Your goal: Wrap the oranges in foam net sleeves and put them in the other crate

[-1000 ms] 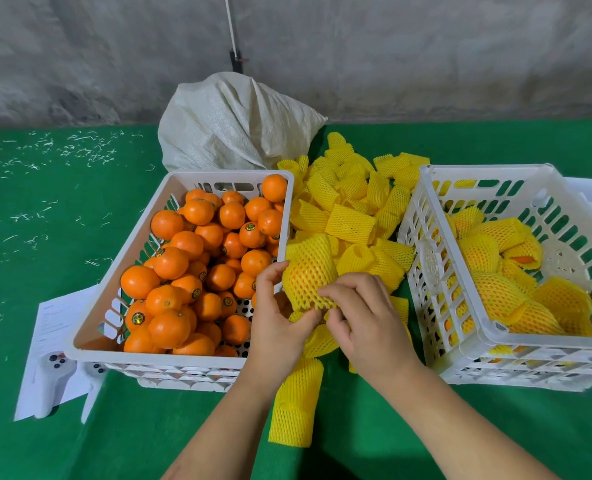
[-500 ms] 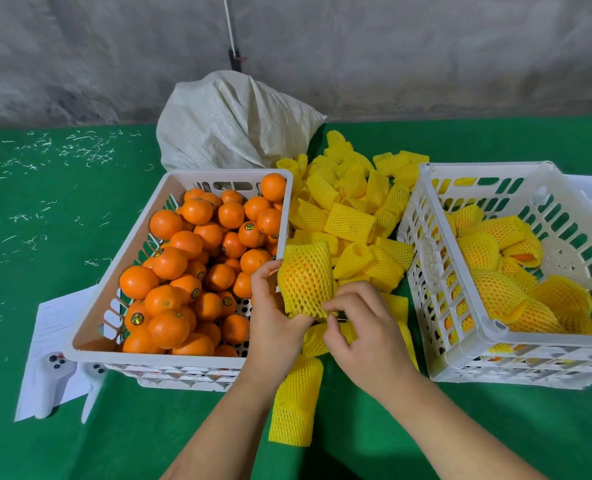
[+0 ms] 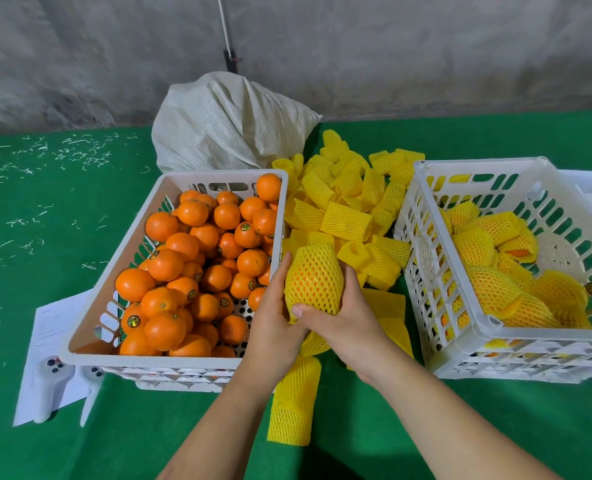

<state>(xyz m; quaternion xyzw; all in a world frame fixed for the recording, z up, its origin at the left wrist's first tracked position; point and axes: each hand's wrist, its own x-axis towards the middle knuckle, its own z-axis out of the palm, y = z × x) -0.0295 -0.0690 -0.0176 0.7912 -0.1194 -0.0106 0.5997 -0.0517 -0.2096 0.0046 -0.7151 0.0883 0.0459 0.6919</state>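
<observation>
Nearest us, a loose yellow sleeve lies flat on the green bench, just in front of the wrapped orange that we take as our landmark. We see both hands on that orange, which sits inside a yellow foam net with orange skin showing through the mesh. The left hand cups its left side, fingers laid straight up along the net. The right hand grips it from the right and below, thumb pressed across the lower end of the net and fingers curled round the far side. The orange is held above the bench, in the gap between the two crates, touching neither.

Left of the wrapped orange stands the white crate of bare oranges, heaped with unwrapped fruit, several bearing small round stickers. Beyond that crate's near left corner, a sheet of paper and a white controller lie partly under it.

Right of the wrapped orange stands the second white crate, holding oranges already in nets.

Behind the wrapped orange, a pile of empty yellow sleeves fills the space between the crates. Farther back, a white woven sack slumps against the grey wall
</observation>
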